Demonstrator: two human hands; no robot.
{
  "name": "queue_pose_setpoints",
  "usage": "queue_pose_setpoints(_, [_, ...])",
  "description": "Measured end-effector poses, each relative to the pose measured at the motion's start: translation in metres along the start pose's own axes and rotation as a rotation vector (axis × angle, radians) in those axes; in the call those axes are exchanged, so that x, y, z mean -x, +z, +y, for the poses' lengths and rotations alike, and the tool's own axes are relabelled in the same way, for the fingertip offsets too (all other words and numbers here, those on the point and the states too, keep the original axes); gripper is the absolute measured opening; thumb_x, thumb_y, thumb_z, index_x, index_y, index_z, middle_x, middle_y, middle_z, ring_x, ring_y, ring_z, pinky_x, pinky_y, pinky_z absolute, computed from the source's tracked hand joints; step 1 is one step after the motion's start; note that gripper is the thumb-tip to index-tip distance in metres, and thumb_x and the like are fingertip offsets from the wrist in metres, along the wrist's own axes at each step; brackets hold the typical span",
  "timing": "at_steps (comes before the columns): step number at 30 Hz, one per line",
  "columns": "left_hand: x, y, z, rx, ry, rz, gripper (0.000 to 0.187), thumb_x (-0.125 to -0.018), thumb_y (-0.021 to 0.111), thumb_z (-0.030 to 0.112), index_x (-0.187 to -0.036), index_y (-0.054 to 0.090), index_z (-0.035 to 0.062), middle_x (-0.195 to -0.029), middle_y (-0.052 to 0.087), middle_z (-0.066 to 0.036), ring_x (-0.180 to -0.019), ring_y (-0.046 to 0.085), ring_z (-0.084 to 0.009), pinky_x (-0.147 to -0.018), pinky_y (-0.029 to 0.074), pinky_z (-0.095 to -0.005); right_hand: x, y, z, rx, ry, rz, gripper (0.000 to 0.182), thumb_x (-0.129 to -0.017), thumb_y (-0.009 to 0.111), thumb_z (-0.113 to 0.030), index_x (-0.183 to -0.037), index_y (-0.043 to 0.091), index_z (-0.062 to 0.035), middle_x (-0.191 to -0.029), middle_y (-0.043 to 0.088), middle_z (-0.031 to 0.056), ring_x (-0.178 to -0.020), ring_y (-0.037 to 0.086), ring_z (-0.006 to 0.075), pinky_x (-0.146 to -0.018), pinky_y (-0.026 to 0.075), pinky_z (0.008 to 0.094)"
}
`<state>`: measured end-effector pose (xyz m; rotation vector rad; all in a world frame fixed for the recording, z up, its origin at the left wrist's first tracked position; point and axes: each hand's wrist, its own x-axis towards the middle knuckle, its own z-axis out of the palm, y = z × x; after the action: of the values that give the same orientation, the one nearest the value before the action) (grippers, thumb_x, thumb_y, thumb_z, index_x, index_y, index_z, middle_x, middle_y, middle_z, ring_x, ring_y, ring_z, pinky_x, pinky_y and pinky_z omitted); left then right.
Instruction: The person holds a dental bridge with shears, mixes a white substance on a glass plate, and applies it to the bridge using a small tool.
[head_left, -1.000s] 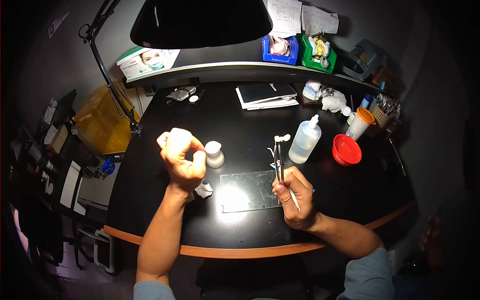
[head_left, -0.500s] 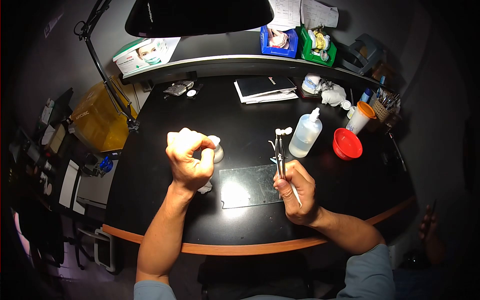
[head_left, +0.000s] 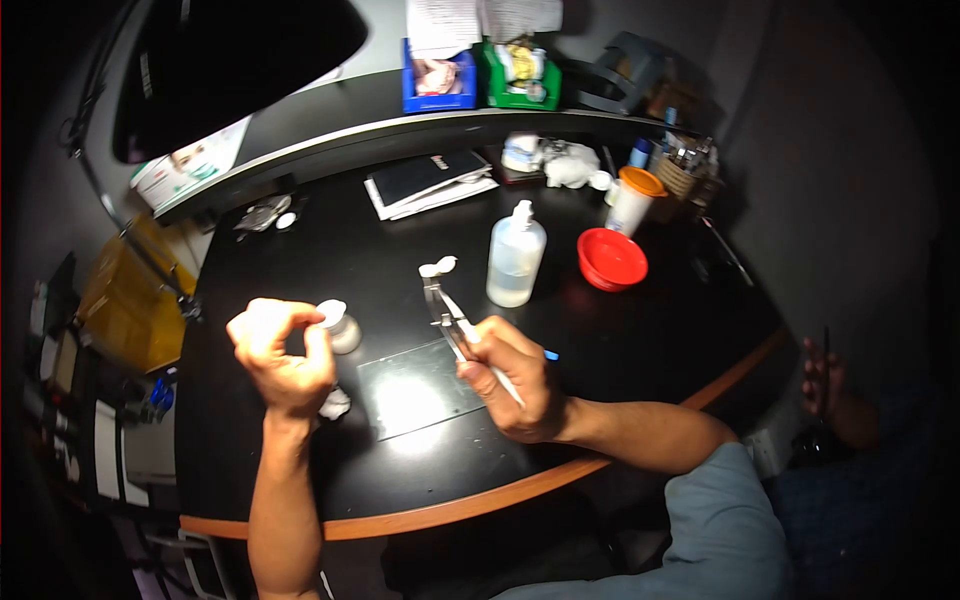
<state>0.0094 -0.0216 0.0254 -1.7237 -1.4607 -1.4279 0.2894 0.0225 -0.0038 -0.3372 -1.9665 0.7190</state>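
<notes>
My right hand (head_left: 520,385) grips dental tweezers (head_left: 437,308), whose tips hold a small white dental bridge (head_left: 437,267) up over the desk. A slim white-handled tool (head_left: 458,322) lies in the same grip, and a blue end (head_left: 551,355) pokes out behind the knuckles. My left hand (head_left: 283,355) is raised at the left with its fingers curled and its thumb bent toward the index finger; what it holds, if anything, cannot be made out. Just behind its fingertips stands a small jar (head_left: 345,335) with a white top. Beneath both hands lies a glass slab (head_left: 400,400), shining in the lamplight.
Beyond the right hand stand a clear squeeze bottle (head_left: 516,262) and a red bowl (head_left: 612,260). An orange-lidded container (head_left: 632,205) and a black notebook (head_left: 430,180) sit farther back. A black lamp (head_left: 230,70) hangs overhead. At the far right is another person's hand (head_left: 822,385).
The view has swung right, shifting the desk leftward in the picture. My right hand has tilted the tweezers and bridge to the left. My left hand keeps its curled shape.
</notes>
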Motion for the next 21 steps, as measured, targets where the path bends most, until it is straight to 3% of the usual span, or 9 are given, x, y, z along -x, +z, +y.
queue_pose_setpoints(5, [0.002, 0.0, -0.001, -0.013, -0.055, -0.03, 0.016, -0.073, 0.075, 0.002, -0.085, 0.077, 0.0118, -0.082, 0.072, -0.002, -0.091, 0.066, -0.0232, -0.094, 0.043, -0.0379, 0.0, -0.001, -0.001, -0.016, 0.009, 0.003, 0.015, -0.107, 0.065, -0.009, -0.099, 0.064, 0.0041, -0.094, 0.054, 0.013, -0.075, 0.056, 0.0239, -0.067, 0.045, 0.0361])
queue_pose_setpoints(8, [0.001, -0.001, -0.001, 0.106, -0.139, -0.071, 0.025, -0.076, 0.073, -0.002, -0.1, 0.079, 0.0055, -0.1, 0.075, -0.01, -0.092, 0.073, -0.0232, -0.094, 0.051, -0.0375, 0.001, 0.001, -0.002, -0.041, 0.026, 0.026, 0.016, -0.107, 0.065, -0.01, -0.099, 0.064, 0.0038, -0.095, 0.054, 0.0138, -0.077, 0.056, 0.0249, -0.068, 0.045, 0.0374])
queue_pose_setpoints(12, [0.005, 0.004, -0.009, 0.085, -0.169, -0.088, 0.042, -0.082, 0.068, -0.008, -0.123, 0.074, 0.0013, -0.111, 0.076, -0.012, -0.099, 0.074, -0.0231, -0.099, 0.054, -0.0391, 0.003, 0.006, 0.005, -0.066, -0.015, 0.066, 0.016, -0.106, 0.066, -0.01, -0.098, 0.062, 0.0033, -0.097, 0.054, 0.0142, -0.079, 0.057, 0.0264, -0.071, 0.045, 0.0398])
queue_pose_setpoints(15, [0.009, 0.004, -0.015, 0.093, -0.161, -0.099, 0.045, -0.083, 0.067, -0.01, -0.126, 0.071, -0.0002, -0.118, 0.074, -0.014, -0.102, 0.074, -0.0242, -0.101, 0.054, -0.0403, 0.005, 0.009, 0.007, -0.068, -0.026, 0.054, 0.014, -0.106, 0.067, -0.007, -0.098, 0.059, 0.0029, -0.098, 0.054, 0.0124, -0.08, 0.056, 0.0216, -0.07, 0.045, 0.0366])
queue_pose_setpoints(21, [0.01, 0.002, -0.016, 0.079, -0.186, -0.117, 0.044, -0.083, 0.067, -0.01, -0.126, 0.071, -0.0004, -0.119, 0.074, -0.014, -0.104, 0.074, -0.0249, -0.102, 0.054, -0.0405, 0.005, 0.008, 0.007, -0.055, -0.005, 0.048, 0.016, -0.106, 0.067, -0.007, -0.097, 0.06, 0.0034, -0.097, 0.054, 0.0123, -0.078, 0.056, 0.0216, -0.07, 0.045, 0.037])
